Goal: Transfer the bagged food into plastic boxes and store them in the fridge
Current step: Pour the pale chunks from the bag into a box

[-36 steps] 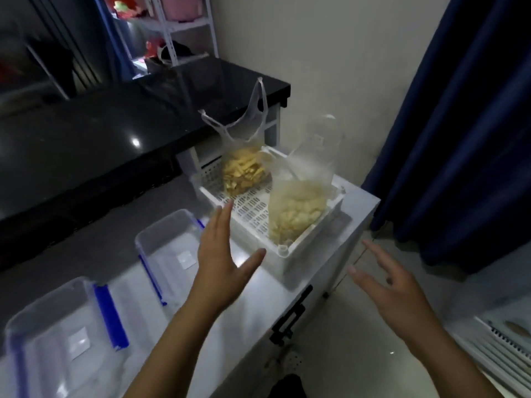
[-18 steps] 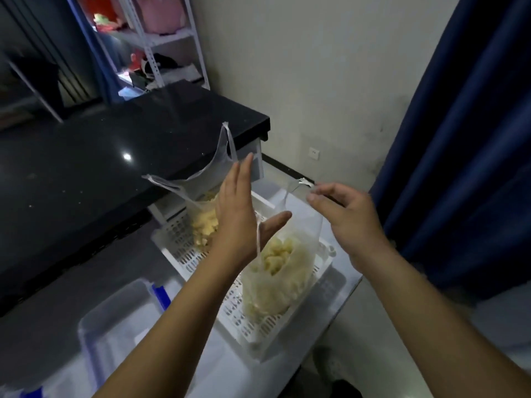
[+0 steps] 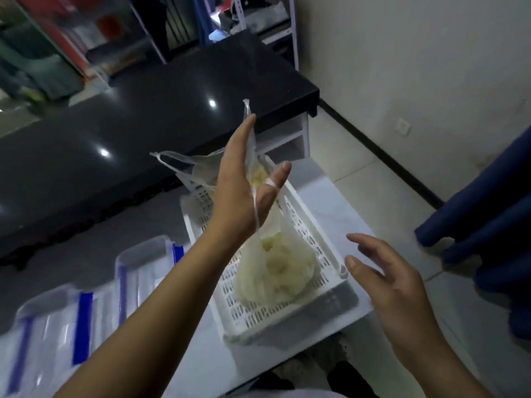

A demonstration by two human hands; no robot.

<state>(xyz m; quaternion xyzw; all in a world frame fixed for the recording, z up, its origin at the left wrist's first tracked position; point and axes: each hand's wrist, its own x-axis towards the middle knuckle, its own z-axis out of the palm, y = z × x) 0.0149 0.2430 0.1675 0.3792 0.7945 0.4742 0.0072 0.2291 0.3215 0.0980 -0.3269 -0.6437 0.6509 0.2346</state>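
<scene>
Chiefly: black counter [image 3: 138, 145] at rear; white desk [image 3: 321, 196] in front of it. White perforated basket [image 3: 290, 317] on the desk, holding two clear bags of pale food. Near bag [image 3: 275, 271] hangs by a handle loop over the thumb of the left hand [image 3: 241, 191], fingers straight and raised, bottom resting in the basket. Far bag [image 3: 189, 168] stands at the basket's back end, behind that hand. Two clear plastic boxes [image 3: 143, 271] with blue clips, left on the desk. Right hand [image 3: 385, 285] spread, holding nothing, beside the basket.
</scene>
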